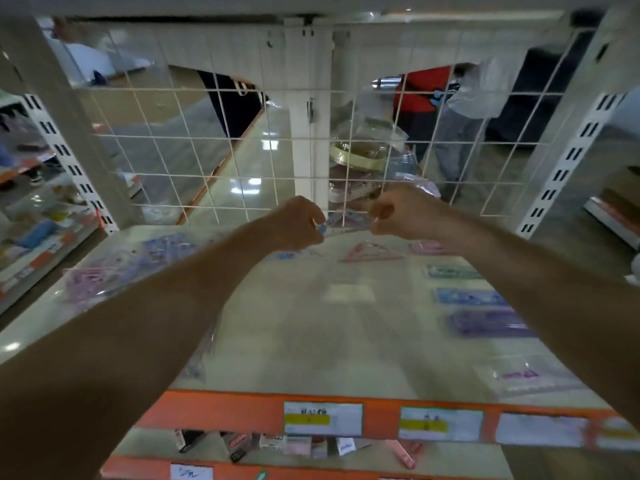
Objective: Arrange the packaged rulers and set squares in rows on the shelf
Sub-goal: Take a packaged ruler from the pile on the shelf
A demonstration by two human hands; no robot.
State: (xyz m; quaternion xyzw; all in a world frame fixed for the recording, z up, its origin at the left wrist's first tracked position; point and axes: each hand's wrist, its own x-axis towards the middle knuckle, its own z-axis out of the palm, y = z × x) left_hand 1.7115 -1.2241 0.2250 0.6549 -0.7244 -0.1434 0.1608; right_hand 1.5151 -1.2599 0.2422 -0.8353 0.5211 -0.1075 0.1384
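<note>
I hold a clear packet (346,221) between my two hands at the back of the shelf (311,341), just in front of the wire grid (207,150). My left hand (298,223) pinches its left end with curled fingers. My right hand (394,213) is curled at its right end, though blur there means I judge that grip more than I see it.

The packet's long axis runs left to right, along the grid. It seems to hang just above the shelf rather than lie on it. Neither hand is nearer; each has its own end.

Just on my side of the packet, a little to the right, lies a pink set square (370,252), flat, with a pink packet (427,247) beside it. So I judge that the coming move is straight down and slightly back, keeping that left-to-right line.

Down the right side lie a green ruler (453,271), a blue ruler (471,296) and a purple ruler (491,323), one in front of the other, each pointing the same way. A loose pile (114,271) of pink and purple packets sits unsorted on the left.

The wrapping is thin glossy film, flat and probably floppy. The shelf is pale, smooth and shiny, so I expect packets to slide easily. An orange strip (214,410) with price labels fronts it.
</note>
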